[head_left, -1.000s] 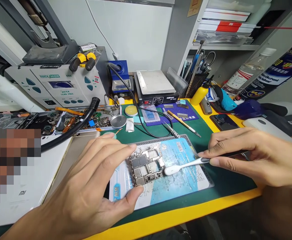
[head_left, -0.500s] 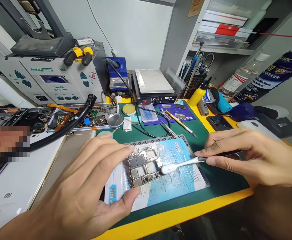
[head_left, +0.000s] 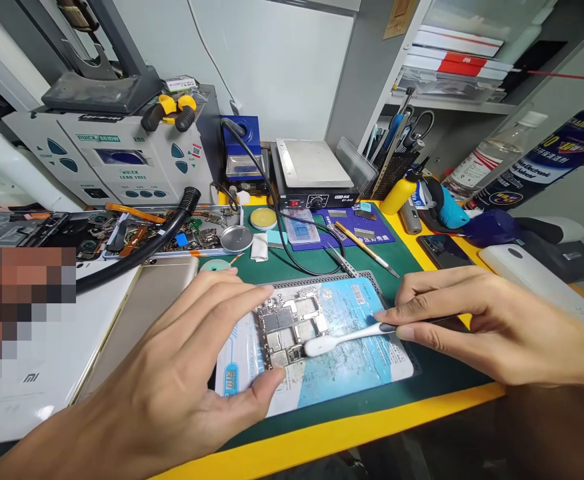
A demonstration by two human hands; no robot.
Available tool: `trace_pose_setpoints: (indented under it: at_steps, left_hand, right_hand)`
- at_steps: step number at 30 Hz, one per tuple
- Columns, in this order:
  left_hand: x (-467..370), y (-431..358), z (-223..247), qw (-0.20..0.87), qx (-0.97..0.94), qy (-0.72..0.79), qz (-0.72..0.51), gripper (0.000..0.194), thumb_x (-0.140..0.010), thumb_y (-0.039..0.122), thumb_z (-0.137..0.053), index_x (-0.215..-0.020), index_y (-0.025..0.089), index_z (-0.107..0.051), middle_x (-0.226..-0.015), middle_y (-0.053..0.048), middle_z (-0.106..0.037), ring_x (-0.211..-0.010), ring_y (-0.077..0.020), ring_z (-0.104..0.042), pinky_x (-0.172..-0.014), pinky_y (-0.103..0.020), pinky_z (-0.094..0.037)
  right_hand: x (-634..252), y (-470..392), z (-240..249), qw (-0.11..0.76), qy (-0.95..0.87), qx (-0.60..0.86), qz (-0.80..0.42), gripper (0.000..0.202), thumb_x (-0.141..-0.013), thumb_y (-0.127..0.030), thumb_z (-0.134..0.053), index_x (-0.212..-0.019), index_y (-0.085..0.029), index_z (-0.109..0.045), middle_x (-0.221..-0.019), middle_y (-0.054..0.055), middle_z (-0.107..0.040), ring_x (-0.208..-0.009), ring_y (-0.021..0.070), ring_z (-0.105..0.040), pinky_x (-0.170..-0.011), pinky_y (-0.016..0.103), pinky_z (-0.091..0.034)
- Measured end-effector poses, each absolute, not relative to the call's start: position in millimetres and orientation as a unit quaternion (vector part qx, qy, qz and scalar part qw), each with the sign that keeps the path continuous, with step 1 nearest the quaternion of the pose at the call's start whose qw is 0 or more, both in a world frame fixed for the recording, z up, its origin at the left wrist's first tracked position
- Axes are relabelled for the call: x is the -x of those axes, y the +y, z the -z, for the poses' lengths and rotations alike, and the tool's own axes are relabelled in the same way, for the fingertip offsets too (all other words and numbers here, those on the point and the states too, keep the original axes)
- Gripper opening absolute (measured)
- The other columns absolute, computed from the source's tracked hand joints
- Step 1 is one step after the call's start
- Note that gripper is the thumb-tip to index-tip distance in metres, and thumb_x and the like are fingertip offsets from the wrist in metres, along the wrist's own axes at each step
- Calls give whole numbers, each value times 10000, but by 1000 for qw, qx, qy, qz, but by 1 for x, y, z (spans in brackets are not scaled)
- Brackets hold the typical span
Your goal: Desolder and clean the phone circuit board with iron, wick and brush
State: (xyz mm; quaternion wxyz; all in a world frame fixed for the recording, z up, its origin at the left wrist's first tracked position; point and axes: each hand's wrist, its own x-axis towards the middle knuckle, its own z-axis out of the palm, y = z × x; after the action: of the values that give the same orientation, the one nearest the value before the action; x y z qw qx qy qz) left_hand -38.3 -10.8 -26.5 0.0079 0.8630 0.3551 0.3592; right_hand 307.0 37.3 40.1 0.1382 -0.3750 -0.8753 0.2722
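Note:
A bare phone circuit board [head_left: 279,321] lies on a blue and white printed sheet [head_left: 352,363]. My left hand [head_left: 172,360] pinches the board between thumb and fingertips at its near and far edges. In my right hand [head_left: 452,320] is a white toothbrush [head_left: 345,338] with a dark grip, held between thumb and fingers. Its head lies over the lower right part of the board, bristle side down, hiding a bit of it. A dark patterned pad edge shows beneath the sheet.
Tweezers [head_left: 345,260] and a craft knife [head_left: 367,249] lie behind the sheet. A hot air station [head_left: 122,160] stands back left, its black hose [head_left: 147,260] crossing phones. A heating plate [head_left: 317,167] sits at the back. A yellow bottle [head_left: 399,190] is to the right.
The toothbrush head has moved left and slightly nearer, further over the board, and my right hand went with it. My left hand keeps its hold. The whole view has shifted slightly.

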Motion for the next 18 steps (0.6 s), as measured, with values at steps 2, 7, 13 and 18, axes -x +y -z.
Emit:
trace_pose_setpoints:
  at_steps: [2, 7, 13, 18]
  left_hand:
    - [39, -11, 27, 18, -862, 363, -354, 527, -967, 253, -781, -1421, 59, -598, -1287, -149, -697, -1307, -255, -624, -1234, -386, -448]
    - [42, -12, 25, 73, -858, 393, -322, 519, -1023, 306, -722, -1485, 138, -555, -1342, -114, -657, -1324, -204, -596, -1213, -323, -446]
    - [44, -12, 21, 94, -857, 397, -316, 509, -1026, 295, -717, -1501, 191, -563, -1320, -70, -653, -1299, -177, -588, -1215, -286, -405]
    - [44, -12, 20, 103, -858, 401, -305, 534, -1032, 295, -710, -1530, 218, -531, -1329, -49, -658, -1307, -178, -571, -1211, -295, -402]
  right_hand:
    - [-301, 35, -38, 111, -878, 362, -293, 245, -1075, -317, -675, -1117, -257, -909, -803, 50, -734, -646, 162, -674, -561, 259, -519]
    - [-289, 29, -36, 119, -882, 351, -290, 280, -1092, -267, -624, -1151, -211, -892, -848, 57, -690, -681, 153, -653, -600, 260, -498]
    - [-312, 37, -42, 84, -866, 382, -311, 303, -1091, -424, -654, -1064, -251, -901, -902, 74, -711, -746, 189, -654, -652, 300, -507]
    - [-317, 38, -44, 80, -866, 383, -311, 302, -1087, -435, -658, -1032, -267, -903, -880, 63, -711, -692, 173, -638, -591, 293, -475]
